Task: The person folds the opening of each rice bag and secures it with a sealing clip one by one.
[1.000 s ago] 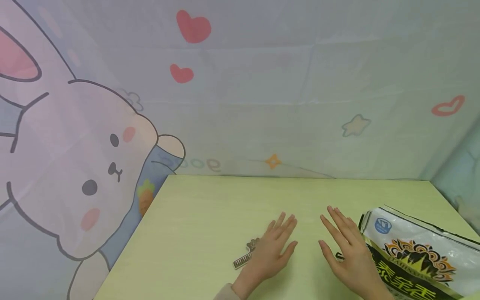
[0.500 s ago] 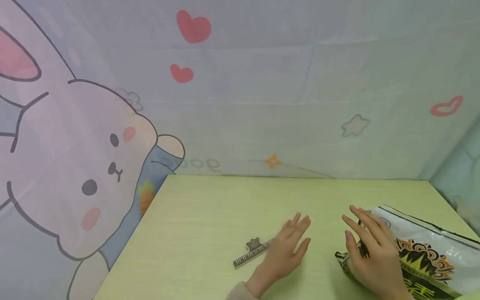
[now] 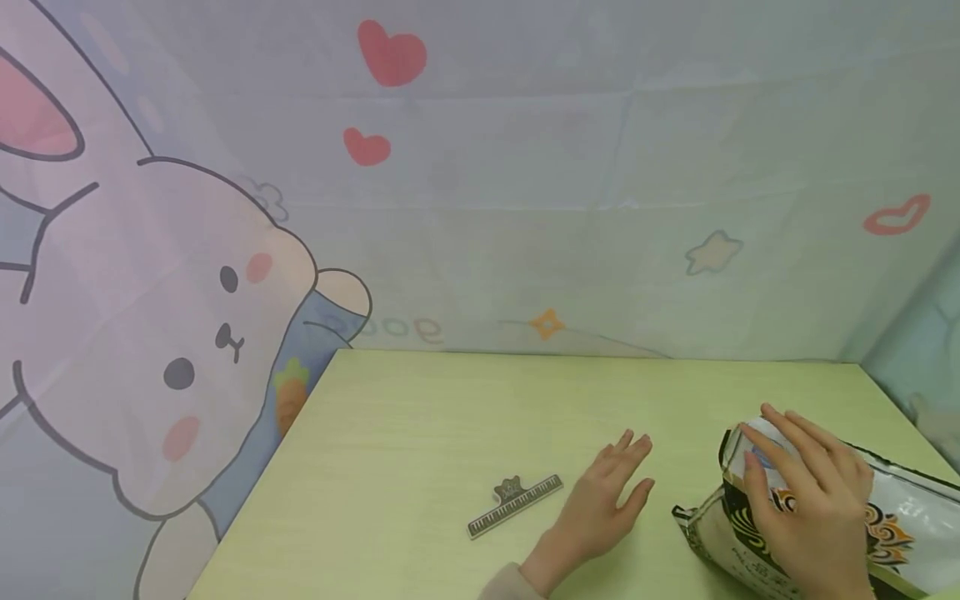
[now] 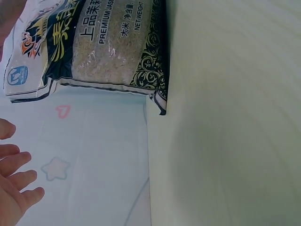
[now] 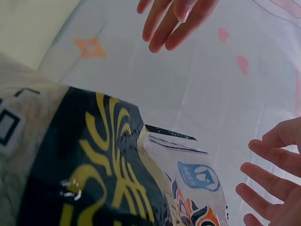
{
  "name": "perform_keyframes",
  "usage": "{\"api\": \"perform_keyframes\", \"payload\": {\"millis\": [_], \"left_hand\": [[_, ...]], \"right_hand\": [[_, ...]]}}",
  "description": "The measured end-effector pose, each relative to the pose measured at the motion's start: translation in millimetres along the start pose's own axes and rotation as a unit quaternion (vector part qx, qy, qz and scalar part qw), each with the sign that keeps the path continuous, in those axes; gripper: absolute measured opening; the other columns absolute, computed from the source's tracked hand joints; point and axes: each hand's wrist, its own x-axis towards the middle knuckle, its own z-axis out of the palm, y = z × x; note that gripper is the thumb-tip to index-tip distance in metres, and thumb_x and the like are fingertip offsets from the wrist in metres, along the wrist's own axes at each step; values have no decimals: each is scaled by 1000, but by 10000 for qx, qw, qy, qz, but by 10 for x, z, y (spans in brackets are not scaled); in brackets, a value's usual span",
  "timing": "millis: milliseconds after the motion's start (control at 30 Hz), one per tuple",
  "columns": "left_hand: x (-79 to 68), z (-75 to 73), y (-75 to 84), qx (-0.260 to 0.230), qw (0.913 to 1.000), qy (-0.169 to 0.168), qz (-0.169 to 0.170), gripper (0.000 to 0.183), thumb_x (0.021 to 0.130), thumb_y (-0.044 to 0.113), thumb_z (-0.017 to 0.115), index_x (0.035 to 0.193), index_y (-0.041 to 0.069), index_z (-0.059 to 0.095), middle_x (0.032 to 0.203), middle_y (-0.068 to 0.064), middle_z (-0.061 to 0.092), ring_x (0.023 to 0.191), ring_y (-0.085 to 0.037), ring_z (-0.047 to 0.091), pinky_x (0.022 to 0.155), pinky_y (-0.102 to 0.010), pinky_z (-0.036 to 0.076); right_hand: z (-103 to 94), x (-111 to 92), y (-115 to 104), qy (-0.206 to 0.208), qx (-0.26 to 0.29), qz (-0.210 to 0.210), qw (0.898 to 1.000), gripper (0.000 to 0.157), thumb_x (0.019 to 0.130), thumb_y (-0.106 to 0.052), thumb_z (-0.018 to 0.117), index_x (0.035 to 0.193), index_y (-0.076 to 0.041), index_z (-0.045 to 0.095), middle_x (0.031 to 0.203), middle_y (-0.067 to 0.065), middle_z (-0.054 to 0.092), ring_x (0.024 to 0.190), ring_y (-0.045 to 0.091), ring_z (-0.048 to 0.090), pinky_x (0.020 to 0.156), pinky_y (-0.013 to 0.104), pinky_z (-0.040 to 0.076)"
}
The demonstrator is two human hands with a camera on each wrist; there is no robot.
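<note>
A printed plastic bag of rice (image 3: 926, 517) lies at the right of the table. Its clear panel shows the grains in the left wrist view, on the bag (image 4: 110, 47). My right hand (image 3: 817, 500) overlaps the bag in the head view, fingers extended. In the right wrist view those fingers stand apart from the bag (image 5: 94, 160). Left of it, my left hand (image 3: 600, 508) hovers with spread fingers, holding nothing. Beside that hand lies a flat clip (image 3: 517, 502) with a piano-keyboard pattern and a small crown-like top piece.
The pale green table (image 3: 390, 433) runs back to a hanging cloth (image 3: 525, 208) printed with a rabbit, hearts and stars. More cloth (image 3: 926, 333) hangs at the right side.
Both hands have moved right, the right one from the bag's left edge to over its printed front. The clip, partly covered before, now shows whole. The bag stays in place.
</note>
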Motion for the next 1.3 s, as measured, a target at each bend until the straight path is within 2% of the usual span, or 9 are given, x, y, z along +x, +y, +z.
{"api": "perform_keyframes", "payload": {"millis": [300, 467, 667, 900, 1000, 1300], "left_hand": [[53, 55, 65, -19, 10000, -43, -66, 44, 95, 25, 42, 136, 10, 36, 136, -3, 45, 129, -17, 38, 103, -31, 35], [74, 108, 99, -298, 9992, -133, -210, 45, 95, 28, 39, 137, 10, 34, 137, -3, 44, 130, -17, 36, 103, -31, 35], [96, 168, 129, -592, 9981, 93, -161, 44, 95, 25, 40, 135, 6, 35, 136, -7, 44, 128, -20, 39, 101, -30, 37], [138, 262, 170, -1159, 9926, 322, -159, 44, 95, 22, 40, 136, 5, 33, 134, -12, 45, 126, -21, 41, 99, -26, 38], [154, 309, 192, -1289, 9905, 460, -161, 44, 95, 21, 40, 136, 5, 33, 133, -11, 47, 124, -21, 44, 98, -24, 39], [181, 344, 274, -1263, 9903, 551, -174, 43, 96, 23, 40, 135, 6, 34, 130, -9, 50, 122, -17, 46, 97, -20, 39]], "right_hand": [[-45, 14, 90, 26, -342, 97, 9994, 43, 89, -37, 49, 90, 2, 68, 116, 6, 62, 119, 8, 45, 100, 31, 20], [-76, 7, 141, -120, -568, 149, 9982, 45, 89, -38, 47, 92, 2, 68, 113, 14, 62, 119, 12, 45, 101, 31, 19], [-109, 9, 180, -275, -758, 194, 9966, 45, 90, -39, 45, 100, -1, 66, 108, 21, 61, 116, 24, 47, 102, 32, 17], [-152, 6, 181, -735, -993, 369, 9917, 49, 91, -43, 39, 109, -5, 63, 110, 21, 60, 113, 32, 45, 102, 47, 17], [-160, 6, 184, -917, -1092, 392, 9890, 50, 92, -44, 37, 112, -5, 61, 111, 22, 59, 112, 33, 44, 102, 49, 15], [-128, -17, 235, -869, -1094, 338, 9896, 53, 91, -49, 37, 113, -6, 61, 108, 21, 61, 105, 36, 46, 101, 54, 15]]}}
